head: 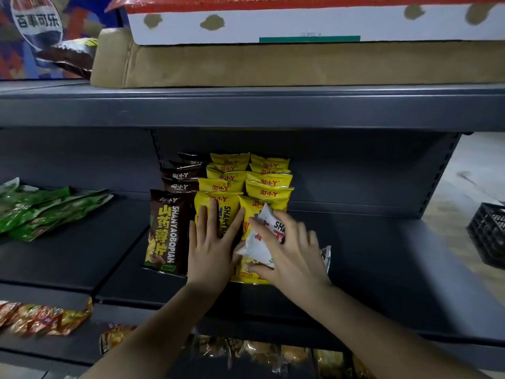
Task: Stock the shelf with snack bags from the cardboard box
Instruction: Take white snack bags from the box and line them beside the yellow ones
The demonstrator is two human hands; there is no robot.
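— What's the left hand [210,242] doing?
— Lying flat, fingers spread, on a yellow snack bag [218,212] on the shelf [382,255].
— And the right hand [289,253]?
— Just beside it, gripping a white snack bag [262,239] over the next yellow row.

Both forearms reach forward and up from the bottom edge, bare, converging slightly. Left hand [211,242] is flat, palm down, fingers extended and slightly spread. Right hand [287,250] is curled, thumb and fingers closed in a grasp, wrist angled inward toward the left.
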